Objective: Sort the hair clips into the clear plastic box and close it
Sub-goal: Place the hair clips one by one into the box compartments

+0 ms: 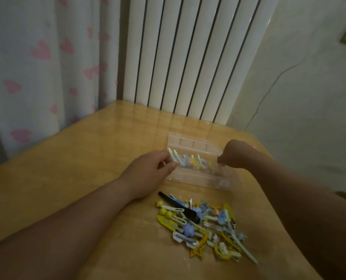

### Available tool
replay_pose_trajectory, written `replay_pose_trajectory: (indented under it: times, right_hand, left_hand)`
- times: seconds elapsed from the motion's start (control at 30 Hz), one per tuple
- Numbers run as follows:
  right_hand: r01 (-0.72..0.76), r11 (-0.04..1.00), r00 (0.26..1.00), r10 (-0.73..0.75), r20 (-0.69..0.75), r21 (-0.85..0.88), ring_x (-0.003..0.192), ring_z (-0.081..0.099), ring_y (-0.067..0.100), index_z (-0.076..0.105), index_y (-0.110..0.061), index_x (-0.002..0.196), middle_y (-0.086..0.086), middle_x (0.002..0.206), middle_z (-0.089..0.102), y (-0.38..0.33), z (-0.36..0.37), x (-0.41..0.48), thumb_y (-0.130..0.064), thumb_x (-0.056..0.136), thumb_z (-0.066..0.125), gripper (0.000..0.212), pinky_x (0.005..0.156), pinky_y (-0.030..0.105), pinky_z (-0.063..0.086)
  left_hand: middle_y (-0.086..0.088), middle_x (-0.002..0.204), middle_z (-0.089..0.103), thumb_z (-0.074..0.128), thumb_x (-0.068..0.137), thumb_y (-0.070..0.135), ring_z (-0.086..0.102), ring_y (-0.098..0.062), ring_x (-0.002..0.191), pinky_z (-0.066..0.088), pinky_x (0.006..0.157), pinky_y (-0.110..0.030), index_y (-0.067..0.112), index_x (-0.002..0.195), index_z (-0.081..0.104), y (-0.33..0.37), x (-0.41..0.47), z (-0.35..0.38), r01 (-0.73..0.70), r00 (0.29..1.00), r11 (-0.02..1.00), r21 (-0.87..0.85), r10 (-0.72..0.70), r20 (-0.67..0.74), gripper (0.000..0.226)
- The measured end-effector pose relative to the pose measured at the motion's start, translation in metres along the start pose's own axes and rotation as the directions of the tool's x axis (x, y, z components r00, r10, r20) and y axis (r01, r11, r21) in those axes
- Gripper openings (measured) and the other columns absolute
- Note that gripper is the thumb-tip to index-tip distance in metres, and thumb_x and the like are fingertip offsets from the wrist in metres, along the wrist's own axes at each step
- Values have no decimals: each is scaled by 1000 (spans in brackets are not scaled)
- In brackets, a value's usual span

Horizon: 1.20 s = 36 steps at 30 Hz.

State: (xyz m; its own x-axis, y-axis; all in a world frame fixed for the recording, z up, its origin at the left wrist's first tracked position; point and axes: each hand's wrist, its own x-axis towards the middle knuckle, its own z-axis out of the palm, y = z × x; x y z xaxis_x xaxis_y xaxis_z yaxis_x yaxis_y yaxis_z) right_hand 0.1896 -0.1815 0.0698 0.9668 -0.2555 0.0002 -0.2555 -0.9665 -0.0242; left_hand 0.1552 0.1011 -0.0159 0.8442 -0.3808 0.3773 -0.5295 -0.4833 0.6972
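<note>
Toward 12 o'clock from the loose heap of hair clips (204, 225), the clear plastic box (198, 179) sits open on the wooden tabletop (87, 158), its lid (190, 143) tipped back on the far side. A row of clips (196, 163) already stands inside it, white ones at the 9 o'clock end and blue and yellow ones toward the middle. The left hand (158, 164) is at the box's 9 o'clock end, its thumb and forefinger closed narrowly on that end right where the white clips stand; whether they also pinch a clip cannot be told. The right hand (234, 156) is at the box's 3 o'clock end, knuckles up and fingers curled downward with the tips at the box's rim; that spot is blurred, so what it holds, if anything, cannot be told. The heap lies near the box at its 6 o'clock side, not touching it: mostly yellow, white and pale blue pieces tangled over one another, with a long black clip (180, 208) lying slantwise across the top at the heap's 11 o'clock. Beyond the tabletop at 12 o'clock stands a white ribbed radiator (188, 57). A pale curtain (36, 57) with pink hearts hangs at 10 o'clock, and a thin cable (269, 89) runs down the plain wall (309, 98) at 2 o'clock.
</note>
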Motion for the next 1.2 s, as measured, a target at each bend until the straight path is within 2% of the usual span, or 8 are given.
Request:
replay_pose_trajectory:
  times: [0.13, 0.27, 0.43, 0.53, 0.7, 0.9, 1.03, 1.2]
  right_hand:
    - [-27, 999, 999, 28, 25, -40, 68, 55, 16, 64, -13, 74, 3, 78, 61, -3, -3, -1, -29, 86, 80, 27, 53, 28, 39]
    - [-10, 996, 995, 18, -96, 83, 70, 61, 16, 76, -8, 95, 1, 78, 65, 10, 5, -8, -37, 92, 76, 29, 53, 26, 41]
    - [206, 886, 902, -8, -432, 416, 71, 60, 8, 78, -17, 92, -5, 79, 69, 20, 10, -53, -31, 99, 69, 18, 58, 22, 37]
    - [353, 756, 870, -49, -491, 551, 64, 61, 7, 77, -19, 88, -4, 75, 71, 25, 9, -89, -30, 99, 70, 17, 60, 27, 42]
    - [363, 743, 926, -356, -128, 562, 56, 60, 3, 78, -27, 92, -6, 75, 75, 41, 3, -119, -34, 100, 69, 13, 59, 26, 50]
    - [330, 815, 815, -501, 292, 477, 72, 68, 6, 76, -37, 103, -10, 85, 75, 52, 3, -114, -31, 95, 77, 10, 73, 31, 60]
    - [328, 829, 796, -501, 339, 453, 70, 67, 0, 75, -38, 104, -14, 84, 73, 53, 2, -116, -30, 95, 77, 12, 72, 26, 57]
    - [269, 858, 823, -441, 357, 438, 73, 72, 14, 73, -33, 106, 0, 94, 77, 51, 2, -119, -33, 94, 78, 13, 72, 31, 61]
  left_hand:
    - [6, 81, 58, 58, 104, 49, 53, -12, 73, 47, 67, -36, 32, 85, 59, -1, 1, 0, -3, 1000, 1000, 8, 3, 7, 26]
    - [6, 81, 59, 57, 105, 48, 54, -12, 74, 46, 67, -35, 33, 84, 59, -2, 0, -1, -13, 1000, 1000, -1, 13, 7, 26]
    - [6, 85, 60, 57, 105, 50, 56, -15, 78, 50, 74, -40, 30, 85, 60, 0, -1, -3, -12, 1000, 1000, 8, 12, 2, 28]
    - [3, 86, 61, 58, 104, 48, 57, -17, 81, 50, 75, -39, 27, 86, 62, 2, -1, -4, -3, 1000, 1000, 1, 3, -1, 28]
    - [2, 87, 64, 59, 103, 45, 58, -16, 81, 47, 73, -36, 26, 91, 67, 5, -2, -6, 19, 1000, 1000, 9, -19, -12, 24]
    - [1, 83, 66, 61, 103, 45, 57, -10, 74, 46, 71, -33, 24, 91, 70, 6, -2, -6, 33, 999, 999, -15, -33, -9, 26]
    - [5, 81, 65, 60, 103, 46, 53, -3, 70, 43, 66, -26, 23, 91, 70, 7, -3, -6, 44, 999, 999, 2, -44, -7, 27]
    - [3, 78, 65, 61, 103, 45, 52, -4, 68, 45, 70, -34, 23, 92, 70, 9, -3, -5, 53, 999, 999, 7, -53, -14, 26]
